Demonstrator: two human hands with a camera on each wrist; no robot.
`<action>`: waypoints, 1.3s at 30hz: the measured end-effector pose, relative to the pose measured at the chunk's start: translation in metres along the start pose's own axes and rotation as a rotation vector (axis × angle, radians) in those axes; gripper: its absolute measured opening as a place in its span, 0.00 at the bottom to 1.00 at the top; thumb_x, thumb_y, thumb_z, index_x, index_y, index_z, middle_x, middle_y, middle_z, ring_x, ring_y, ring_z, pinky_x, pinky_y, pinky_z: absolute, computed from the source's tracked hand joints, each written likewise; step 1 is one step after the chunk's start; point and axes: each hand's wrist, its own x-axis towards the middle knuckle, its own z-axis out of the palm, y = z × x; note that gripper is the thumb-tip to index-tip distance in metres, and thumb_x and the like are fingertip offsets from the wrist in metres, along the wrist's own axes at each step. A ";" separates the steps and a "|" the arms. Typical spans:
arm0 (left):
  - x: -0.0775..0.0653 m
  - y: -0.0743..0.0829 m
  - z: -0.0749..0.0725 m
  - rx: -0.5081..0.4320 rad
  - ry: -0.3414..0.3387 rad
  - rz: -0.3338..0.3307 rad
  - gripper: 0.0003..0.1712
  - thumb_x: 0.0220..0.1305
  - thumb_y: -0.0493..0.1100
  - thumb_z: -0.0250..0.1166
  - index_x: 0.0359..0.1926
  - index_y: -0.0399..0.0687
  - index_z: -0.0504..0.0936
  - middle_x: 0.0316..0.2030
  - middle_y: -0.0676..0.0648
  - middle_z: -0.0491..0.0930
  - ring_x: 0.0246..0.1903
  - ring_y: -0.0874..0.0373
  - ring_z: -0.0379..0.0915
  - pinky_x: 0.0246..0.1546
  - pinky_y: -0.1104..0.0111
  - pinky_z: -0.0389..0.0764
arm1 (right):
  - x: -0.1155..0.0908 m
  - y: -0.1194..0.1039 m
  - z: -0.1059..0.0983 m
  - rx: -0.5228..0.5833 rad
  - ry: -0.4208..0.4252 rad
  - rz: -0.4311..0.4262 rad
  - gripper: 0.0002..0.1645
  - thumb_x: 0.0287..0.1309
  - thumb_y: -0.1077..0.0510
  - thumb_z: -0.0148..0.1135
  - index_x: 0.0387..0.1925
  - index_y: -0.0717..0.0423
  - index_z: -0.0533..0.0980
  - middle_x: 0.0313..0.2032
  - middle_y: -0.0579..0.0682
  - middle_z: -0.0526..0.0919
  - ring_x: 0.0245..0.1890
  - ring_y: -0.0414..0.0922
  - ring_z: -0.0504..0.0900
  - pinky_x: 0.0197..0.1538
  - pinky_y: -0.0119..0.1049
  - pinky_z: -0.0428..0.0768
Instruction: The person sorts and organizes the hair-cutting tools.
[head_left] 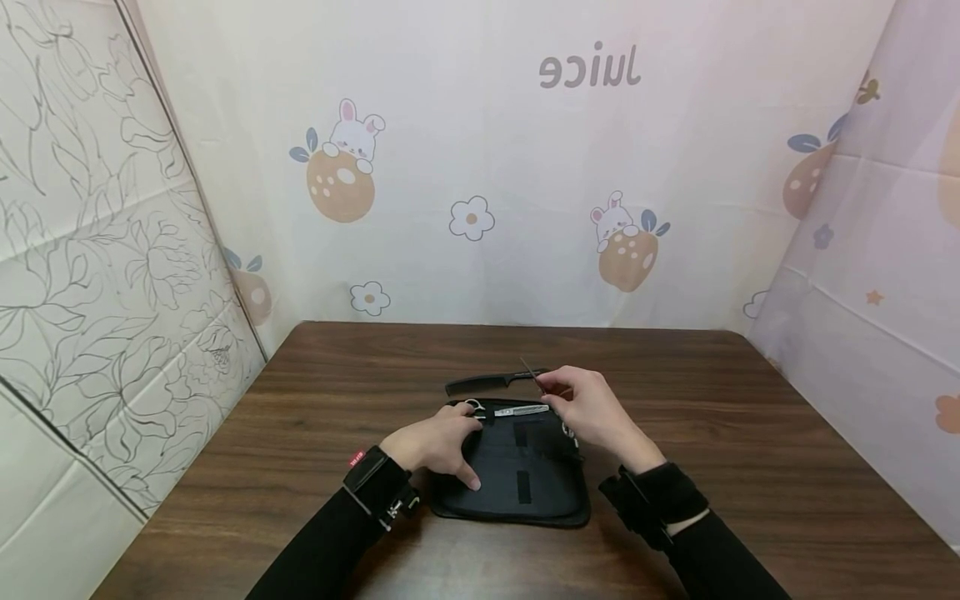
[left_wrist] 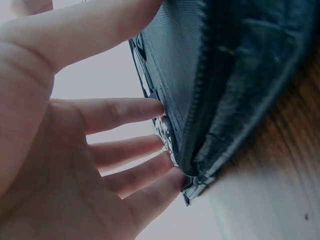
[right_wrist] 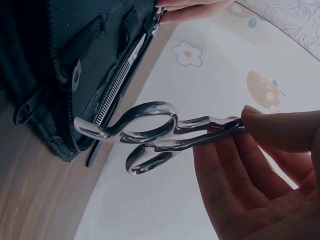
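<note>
A black zip case (head_left: 555, 496) lies opened flat on the table. Thinning shears (head_left: 522, 410) lie along its far edge, their toothed blade showing in the right wrist view. My left hand (head_left: 438, 442) rests on the case's left side, fingertips at the shears' finger rings and thumb on the case. In the left wrist view its fingers (left_wrist: 122, 111) are spread and nearly straight. My right hand (head_left: 588, 408) pinches a pair of metal scissors (right_wrist: 185, 143) by the blade part, above the case's far right corner. The finger rings point away from that hand; its fingers hide part of the blades.
Just beyond the case lies a black comb (head_left: 476, 384) with a handle. The dark wooden table (head_left: 360, 358) extends to both sides. A printed curtain (head_left: 480, 150) hangs behind it, with more patterned sheets at left and right.
</note>
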 end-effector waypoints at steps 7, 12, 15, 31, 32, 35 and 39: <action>0.000 0.000 0.000 0.002 0.002 -0.005 0.49 0.48 0.58 0.82 0.68 0.47 0.75 0.75 0.44 0.58 0.74 0.45 0.54 0.64 0.52 0.70 | 0.001 0.001 0.001 -0.035 -0.019 -0.008 0.15 0.62 0.70 0.67 0.50 0.60 0.84 0.41 0.52 0.84 0.38 0.45 0.83 0.43 0.42 0.83; 0.000 -0.001 0.000 0.001 0.003 -0.006 0.48 0.48 0.58 0.82 0.68 0.47 0.75 0.75 0.44 0.58 0.74 0.45 0.54 0.64 0.52 0.70 | 0.001 0.000 0.001 -0.048 -0.033 -0.013 0.15 0.61 0.72 0.66 0.50 0.61 0.84 0.41 0.52 0.84 0.38 0.45 0.83 0.43 0.42 0.83; 0.000 -0.001 0.000 0.000 -0.001 -0.003 0.48 0.48 0.58 0.82 0.68 0.46 0.75 0.75 0.44 0.58 0.74 0.46 0.53 0.64 0.52 0.70 | 0.001 -0.001 0.000 -0.058 -0.042 -0.013 0.16 0.61 0.73 0.66 0.50 0.62 0.84 0.40 0.51 0.84 0.39 0.45 0.82 0.44 0.44 0.83; 0.001 -0.002 0.001 -0.002 -0.002 -0.001 0.48 0.48 0.58 0.82 0.68 0.47 0.76 0.75 0.44 0.59 0.73 0.47 0.54 0.64 0.52 0.70 | 0.001 -0.004 -0.002 -0.148 -0.099 -0.035 0.15 0.61 0.72 0.65 0.47 0.59 0.85 0.37 0.46 0.82 0.33 0.40 0.76 0.37 0.38 0.78; 0.001 -0.002 0.001 -0.003 -0.002 -0.002 0.48 0.48 0.58 0.82 0.68 0.47 0.76 0.75 0.44 0.58 0.73 0.47 0.54 0.65 0.52 0.70 | 0.001 -0.004 -0.002 -0.153 -0.102 -0.031 0.15 0.61 0.73 0.65 0.47 0.59 0.85 0.37 0.46 0.82 0.33 0.40 0.76 0.37 0.38 0.78; 0.000 -0.001 0.000 -0.006 -0.005 -0.002 0.48 0.49 0.58 0.82 0.68 0.47 0.75 0.75 0.44 0.58 0.74 0.46 0.53 0.65 0.52 0.69 | 0.001 -0.003 -0.002 -0.163 -0.120 -0.021 0.15 0.62 0.73 0.64 0.47 0.60 0.85 0.37 0.49 0.83 0.32 0.40 0.75 0.37 0.37 0.77; 0.000 -0.001 0.000 -0.008 -0.004 -0.002 0.48 0.49 0.58 0.82 0.68 0.47 0.75 0.75 0.44 0.58 0.74 0.46 0.53 0.65 0.52 0.69 | 0.000 -0.003 -0.002 -0.175 -0.142 -0.020 0.14 0.63 0.72 0.63 0.48 0.61 0.85 0.38 0.52 0.83 0.32 0.40 0.74 0.36 0.37 0.75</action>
